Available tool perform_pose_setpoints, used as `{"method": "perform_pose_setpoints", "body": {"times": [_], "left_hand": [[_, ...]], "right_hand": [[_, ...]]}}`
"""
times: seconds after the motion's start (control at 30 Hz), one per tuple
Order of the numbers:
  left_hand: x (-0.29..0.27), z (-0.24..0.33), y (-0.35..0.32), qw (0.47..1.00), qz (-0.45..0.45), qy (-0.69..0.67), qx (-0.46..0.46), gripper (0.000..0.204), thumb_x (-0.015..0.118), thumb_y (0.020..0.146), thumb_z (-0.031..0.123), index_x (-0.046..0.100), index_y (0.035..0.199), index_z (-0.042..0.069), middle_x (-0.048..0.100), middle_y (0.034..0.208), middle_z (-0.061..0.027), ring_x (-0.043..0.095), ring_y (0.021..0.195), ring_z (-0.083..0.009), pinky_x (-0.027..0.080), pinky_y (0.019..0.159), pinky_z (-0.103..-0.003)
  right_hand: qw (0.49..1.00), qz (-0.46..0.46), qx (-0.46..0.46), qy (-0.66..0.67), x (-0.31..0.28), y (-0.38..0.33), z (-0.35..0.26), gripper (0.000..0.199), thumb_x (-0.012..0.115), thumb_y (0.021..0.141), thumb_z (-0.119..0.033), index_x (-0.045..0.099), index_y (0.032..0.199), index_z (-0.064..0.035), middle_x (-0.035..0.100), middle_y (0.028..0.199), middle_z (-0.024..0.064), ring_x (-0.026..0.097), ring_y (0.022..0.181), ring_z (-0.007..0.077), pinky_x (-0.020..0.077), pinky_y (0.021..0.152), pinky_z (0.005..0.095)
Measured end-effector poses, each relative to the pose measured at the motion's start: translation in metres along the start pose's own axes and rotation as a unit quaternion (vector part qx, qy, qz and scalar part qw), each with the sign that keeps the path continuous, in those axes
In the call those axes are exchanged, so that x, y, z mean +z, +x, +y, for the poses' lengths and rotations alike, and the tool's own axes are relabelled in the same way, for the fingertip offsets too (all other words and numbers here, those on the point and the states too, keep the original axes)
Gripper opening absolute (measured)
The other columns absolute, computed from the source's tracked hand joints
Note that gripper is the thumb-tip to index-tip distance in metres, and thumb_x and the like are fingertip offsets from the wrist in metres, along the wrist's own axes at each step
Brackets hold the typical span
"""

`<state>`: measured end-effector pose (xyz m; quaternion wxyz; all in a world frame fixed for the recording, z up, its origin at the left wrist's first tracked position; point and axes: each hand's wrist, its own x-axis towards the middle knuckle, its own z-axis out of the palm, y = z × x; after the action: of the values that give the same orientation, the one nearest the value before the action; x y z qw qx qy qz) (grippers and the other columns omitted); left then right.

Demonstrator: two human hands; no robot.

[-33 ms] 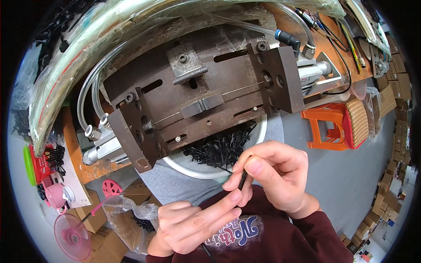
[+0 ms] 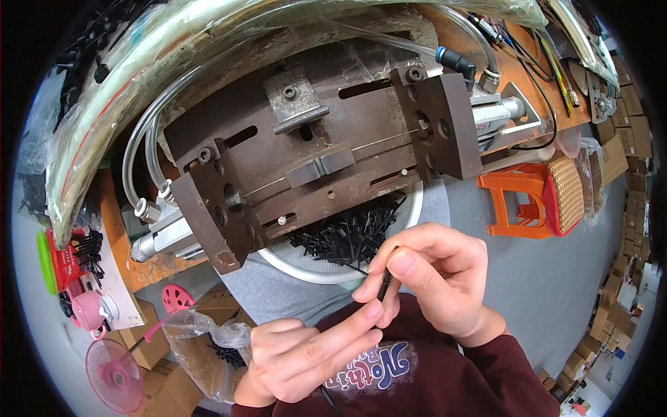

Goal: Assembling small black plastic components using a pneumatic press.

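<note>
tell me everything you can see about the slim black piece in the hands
The slim black piece looks like plastic or rubber, with fine ridges just below the right thumb. It slants, its upper end leaning right, between the white basket and the wearer's body. The right hand pinches its upper part; the left hand meets its lower part with its fingers, which hide the far end.

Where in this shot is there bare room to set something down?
On the grey floor, seen between the orange stool, right hand and cardboard boxes. A smaller patch: the brown metal plate between its left block and middle bracket. Crowded: the white basket, heaped with black pieces, and the bench's right end, strewn with cables.
</note>
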<state>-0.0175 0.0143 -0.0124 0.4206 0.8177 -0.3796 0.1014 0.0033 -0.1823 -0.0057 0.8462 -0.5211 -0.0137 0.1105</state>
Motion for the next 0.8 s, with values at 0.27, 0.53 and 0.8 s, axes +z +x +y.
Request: {"method": "perform_pose_setpoints", "body": {"times": [0.27,0.53,0.8], "left_hand": [[-0.002,0.006,0.006,0.999,-0.016,-0.002,-0.038,0.020,0.079,0.069,0.011,0.075,0.089,0.012,0.071,0.102,-0.0082,0.049,0.043,-0.0045,0.031,0.039,-0.019],[-0.010,-0.001,0.002,1.000,-0.009,-0.001,0.003,0.035,0.069,0.067,0.012,0.074,0.102,0.011,0.068,0.114,-0.0068,0.049,0.047,-0.0012,0.035,0.042,-0.017],[-0.049,0.008,-0.030,0.975,0.214,0.003,-0.066,0.024,0.075,0.070,0.002,0.072,0.093,0.006,0.069,0.106,-0.0165,0.066,0.060,-0.0170,0.052,0.053,-0.024]], "right_hand": [[0.997,0.006,0.059,0.040,-0.006,0.006,-0.005,0.019,0.058,0.092,-0.009,0.061,0.095,0.0095,0.067,0.084,0.0199,0.062,0.057,0.0143,0.0492,0.047,0.0207],[0.996,0.059,-0.048,-0.039,0.002,0.008,-0.004,0.011,0.057,0.092,-0.003,0.065,0.090,0.0058,0.063,0.082,0.0133,0.057,0.056,0.0095,0.0451,0.048,0.0199],[0.974,0.001,-0.201,-0.100,0.077,0.053,-0.039,0.018,0.059,0.090,-0.002,0.060,0.105,0.0066,0.068,0.085,0.0197,0.062,0.053,0.0163,0.0489,0.048,0.0232]]}}
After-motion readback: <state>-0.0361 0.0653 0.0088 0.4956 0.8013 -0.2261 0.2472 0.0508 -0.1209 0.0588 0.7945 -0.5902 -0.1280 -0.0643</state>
